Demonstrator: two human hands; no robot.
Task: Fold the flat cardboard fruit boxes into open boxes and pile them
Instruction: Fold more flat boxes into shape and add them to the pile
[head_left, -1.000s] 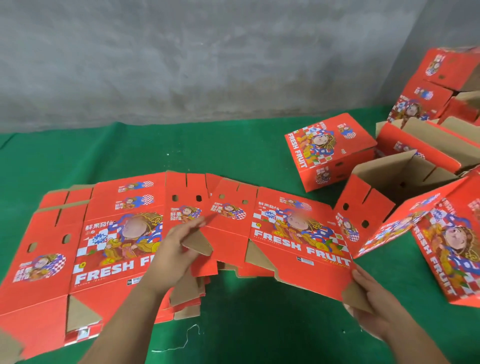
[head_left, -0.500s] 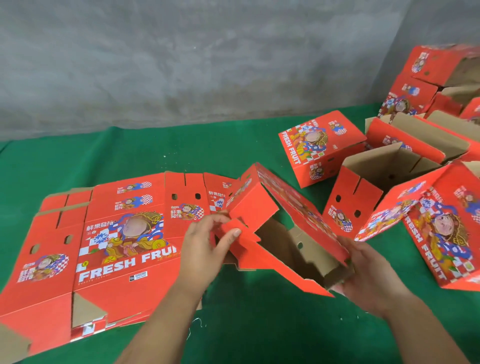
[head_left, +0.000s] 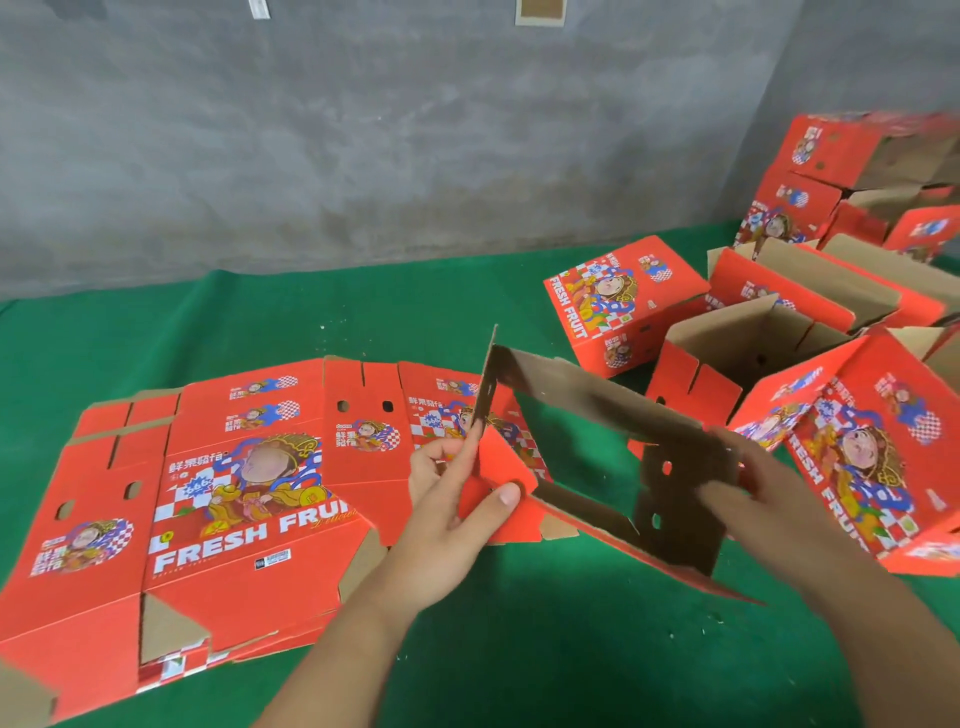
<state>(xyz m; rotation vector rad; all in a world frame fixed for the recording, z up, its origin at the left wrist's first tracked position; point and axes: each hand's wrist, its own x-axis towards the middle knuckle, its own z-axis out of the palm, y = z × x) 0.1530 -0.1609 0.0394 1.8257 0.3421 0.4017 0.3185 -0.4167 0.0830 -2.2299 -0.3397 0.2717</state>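
Gripping an opened-up box (head_left: 597, 415) beside the flat stack (head_left: 208, 493): left hand (head_left: 457, 499) pinches one flap; right hand (head_left: 753, 499), blurred, clasps the other end.

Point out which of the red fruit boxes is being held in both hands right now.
The half-opened box in the middle, brown inside facing the camera. The left hand pinches its left flap; the right hand holds its right wall.

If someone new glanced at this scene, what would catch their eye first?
The half-opened box at centre, its brown inside facing the camera, held by the left hand and right hand. Then the flat red boxes spread on the green mat at left, and the folded boxes heaped at right.
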